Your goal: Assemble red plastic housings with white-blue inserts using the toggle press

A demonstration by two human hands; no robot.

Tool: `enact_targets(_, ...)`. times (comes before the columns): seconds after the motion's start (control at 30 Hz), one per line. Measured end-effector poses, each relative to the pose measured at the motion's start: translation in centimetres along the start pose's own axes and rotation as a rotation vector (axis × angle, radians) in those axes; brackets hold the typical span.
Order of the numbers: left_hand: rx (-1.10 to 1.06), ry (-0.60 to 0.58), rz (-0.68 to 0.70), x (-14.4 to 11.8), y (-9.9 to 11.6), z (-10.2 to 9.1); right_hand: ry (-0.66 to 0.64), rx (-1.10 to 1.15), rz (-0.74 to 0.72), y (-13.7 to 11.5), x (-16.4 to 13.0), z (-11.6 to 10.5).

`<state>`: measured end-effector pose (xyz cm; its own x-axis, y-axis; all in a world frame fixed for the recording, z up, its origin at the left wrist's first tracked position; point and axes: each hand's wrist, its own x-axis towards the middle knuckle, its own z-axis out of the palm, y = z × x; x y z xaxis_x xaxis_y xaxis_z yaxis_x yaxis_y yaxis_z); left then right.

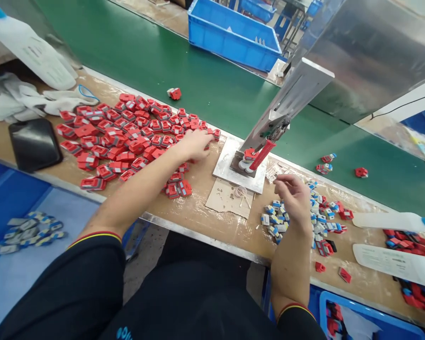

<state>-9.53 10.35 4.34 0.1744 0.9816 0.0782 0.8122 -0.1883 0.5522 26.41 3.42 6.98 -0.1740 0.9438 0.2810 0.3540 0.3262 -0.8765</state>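
Observation:
My left hand (195, 144) reaches into the right edge of a large pile of red plastic parts (123, 134) on the brown bench, its fingers curled over one or two of them. My right hand (293, 196) hovers over a heap of small grey-and-blue parts (278, 219), fingertips pinched together; whether it holds one is unclear. Between the hands stands a small hand press (260, 151) with a red handle on a metal base plate (226, 172), a red part seated under it.
A green conveyor belt (184, 66) runs behind the bench, carrying a few stray red parts (174, 93). Blue bins (233, 33) sit beyond it. A black phone (34, 143) and white gloves (28, 101) lie at left. More red parts (411, 243) and white scoops lie at right.

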Motion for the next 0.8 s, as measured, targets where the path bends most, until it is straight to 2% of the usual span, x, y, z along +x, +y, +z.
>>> enact_targets(0.07,0.252,-0.101,-0.041,-1.2,-0.5,-0.7,-0.129,-0.130,-0.021,0.4,-0.4,0.5)
enact_targets(0.17,0.558,-0.176,-0.003,-2.8,0.1,-0.7,-0.327,-0.247,-0.080,0.9,-0.9,1.4)
enact_targets(0.27,0.704,-0.204,0.058,-3.9,1.1,-0.5,-0.479,-0.306,-0.136,1.2,-1.3,2.0)
enact_targets(0.33,0.745,-0.221,0.107,-4.4,1.4,-0.8,-0.534,-0.358,-0.140,1.4,-1.6,2.4)
enact_targets(0.43,0.786,-0.221,0.115,-4.9,1.4,-1.5,-0.542,-0.425,-0.136,2.0,-1.8,2.9)
enact_targets(0.57,0.782,-0.252,0.037,-5.3,1.5,-1.9,-0.476,-0.422,-0.201,2.8,-2.1,3.7)
enact_targets(0.7,0.752,-0.231,0.063,-5.6,0.8,-1.2,-0.332,-0.404,-0.298,3.3,-2.1,5.1)
enact_targets(0.8,0.619,-0.174,0.096,-5.8,-0.7,-0.5,-0.286,-0.383,-0.335,3.5,-2.1,6.1)
